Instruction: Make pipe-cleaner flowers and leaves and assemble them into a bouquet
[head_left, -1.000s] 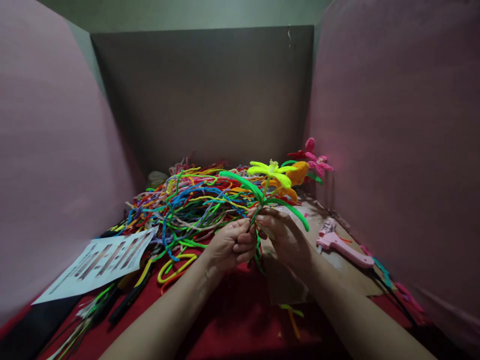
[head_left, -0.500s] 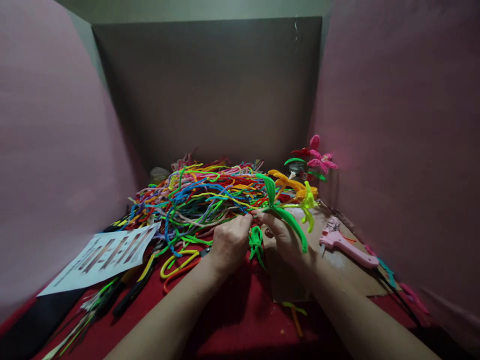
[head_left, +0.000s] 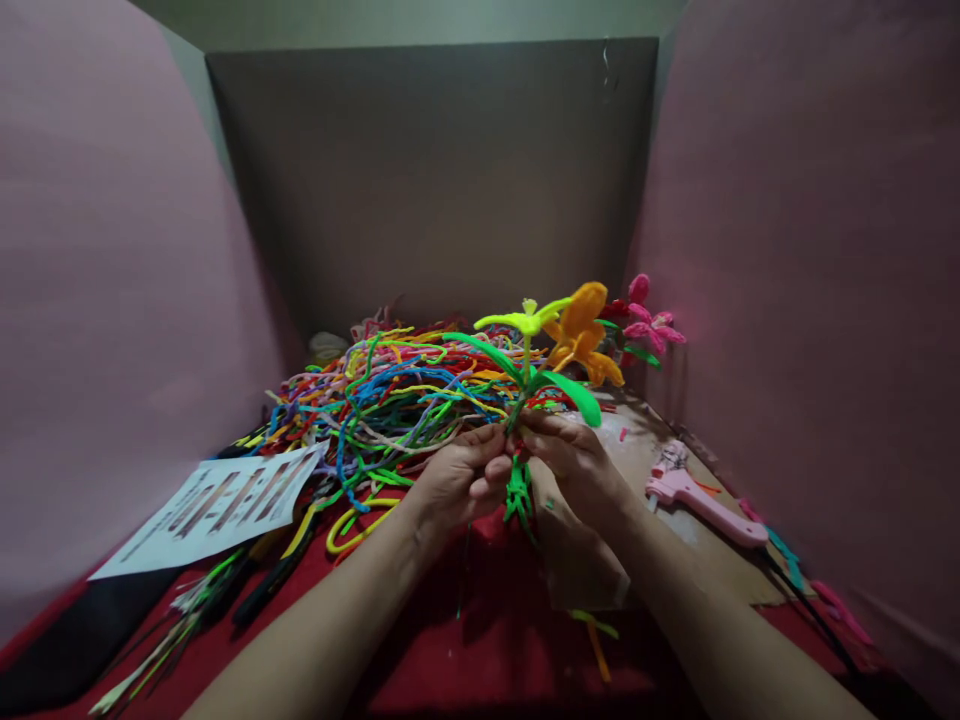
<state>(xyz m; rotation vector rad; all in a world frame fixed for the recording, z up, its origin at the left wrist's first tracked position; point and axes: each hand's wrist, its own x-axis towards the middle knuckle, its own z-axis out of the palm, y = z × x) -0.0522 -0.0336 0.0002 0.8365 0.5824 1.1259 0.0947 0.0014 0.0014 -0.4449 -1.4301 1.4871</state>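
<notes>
My left hand (head_left: 469,475) and my right hand (head_left: 566,462) meet around the stems of a pipe cleaner flower bunch (head_left: 525,390). It stands roughly upright between my fingertips. At its top are an orange flower (head_left: 583,325) and a yellow-green flower (head_left: 527,322), with long green leaves (head_left: 574,397) spreading lower down. Something red shows at the grip, mostly covered by my fingers. Just beneath hangs or lies a bundle of green pipe cleaner loops (head_left: 518,492); whether it joins the stems I cannot tell.
Behind my hands lies a heap of coloured pipe cleaners (head_left: 405,390). A pink glue gun (head_left: 705,505) rests on cardboard (head_left: 686,570) at right, with pink flowers (head_left: 651,328) behind. To the left are a printed sheet (head_left: 214,510), black-and-yellow pliers (head_left: 281,570) and yellow-handled scissors (head_left: 360,525).
The flower bunch has turned and risen upright, its orange and yellow flowers swinging up and left. My left hand has rolled so its fingers show, and the view has shifted slightly.
</notes>
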